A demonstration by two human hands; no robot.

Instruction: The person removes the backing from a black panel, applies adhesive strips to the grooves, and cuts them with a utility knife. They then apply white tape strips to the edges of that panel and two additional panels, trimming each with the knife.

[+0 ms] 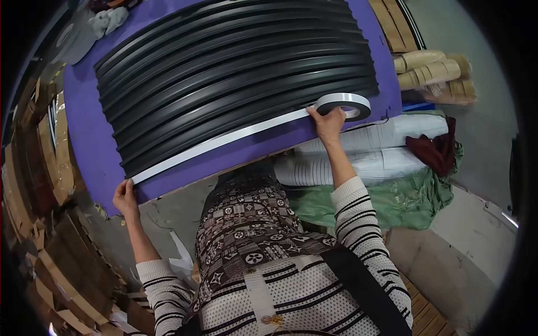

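Observation:
A strip of white tape is stretched along the near edge of several long black ribbed strips, which lie side by side on a purple tabletop. At the left end of the tape, my left hand pinches its tip. My right hand is closed at the other end, where the tape leaves its roll. The roll has a white outer face and a dark side, and rests at the table's near right edge. My right fingers partly cover it.
White wrapped rolls and green sheeting lie close to the table's right front, with a dark red cloth on top. Brown wrapped bundles sit farther right. Cardboard boxes crowd the left side. A grey plush thing lies at the far left corner.

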